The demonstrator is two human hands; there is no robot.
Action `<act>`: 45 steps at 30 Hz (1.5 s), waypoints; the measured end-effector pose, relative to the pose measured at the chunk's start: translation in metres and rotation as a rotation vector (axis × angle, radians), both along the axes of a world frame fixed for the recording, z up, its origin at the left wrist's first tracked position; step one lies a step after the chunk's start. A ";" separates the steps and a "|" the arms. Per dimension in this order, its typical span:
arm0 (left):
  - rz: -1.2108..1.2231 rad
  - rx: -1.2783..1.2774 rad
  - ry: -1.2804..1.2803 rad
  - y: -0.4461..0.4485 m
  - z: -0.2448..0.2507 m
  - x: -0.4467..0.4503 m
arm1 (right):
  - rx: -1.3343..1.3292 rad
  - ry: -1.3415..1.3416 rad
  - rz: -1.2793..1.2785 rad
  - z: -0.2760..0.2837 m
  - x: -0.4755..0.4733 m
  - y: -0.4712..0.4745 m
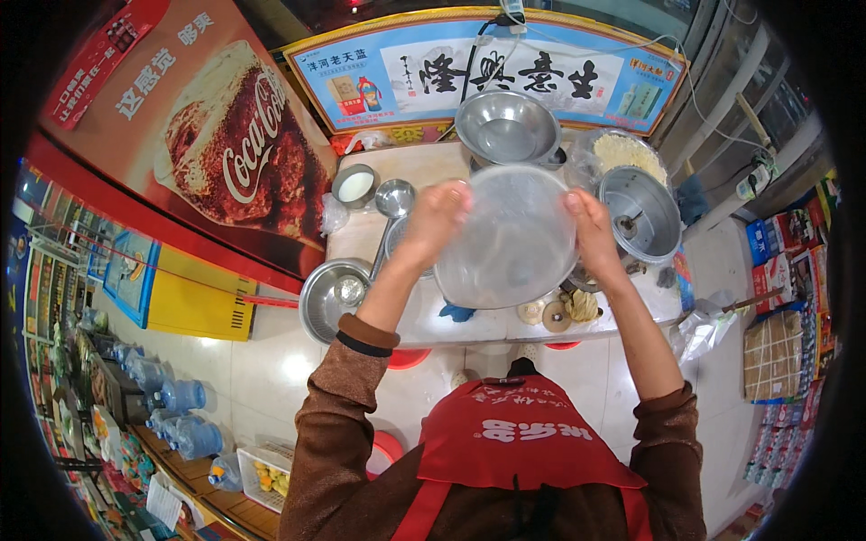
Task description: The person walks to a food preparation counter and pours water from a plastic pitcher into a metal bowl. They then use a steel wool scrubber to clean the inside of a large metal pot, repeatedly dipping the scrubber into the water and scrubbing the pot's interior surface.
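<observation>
Between my two hands is a translucent round tub [507,237], raised over the front of the table and slightly blurred. My left hand [436,220] grips its left rim, and my right hand [593,226] grips the right rim. The tub hides part of the table beneath it. Just behind it stands a wide steel basin [509,128]. To the right of my right hand is a metal pot [639,213] with a shaft in its middle. Beside my left forearm lie a steel ladle [394,199] and a steel bowl [333,297] with a shiny round object in it.
A small metal bowl of white contents [355,186] sits at the back left of the table [426,162]. Pale crumbly food [629,157] fills a container at the back right. Round metal parts [556,316] lie near the front edge. A Coca-Cola cabinet [237,135] borders the left.
</observation>
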State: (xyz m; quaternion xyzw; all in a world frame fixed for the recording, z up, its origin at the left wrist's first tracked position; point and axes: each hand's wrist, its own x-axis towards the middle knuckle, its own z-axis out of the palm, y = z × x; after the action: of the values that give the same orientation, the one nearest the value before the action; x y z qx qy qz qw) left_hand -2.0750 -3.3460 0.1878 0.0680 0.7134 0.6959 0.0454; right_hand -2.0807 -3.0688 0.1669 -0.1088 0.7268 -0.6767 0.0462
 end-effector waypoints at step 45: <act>-0.056 -0.113 0.116 0.014 -0.007 0.037 | 0.498 0.348 0.224 0.014 0.045 -0.009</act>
State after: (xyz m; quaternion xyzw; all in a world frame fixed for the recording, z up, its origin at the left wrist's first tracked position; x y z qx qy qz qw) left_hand -2.0376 -3.3318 0.1808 0.1254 0.7508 0.6479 0.0274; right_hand -2.0356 -3.0776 0.1805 -0.2877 0.8504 -0.4401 0.0206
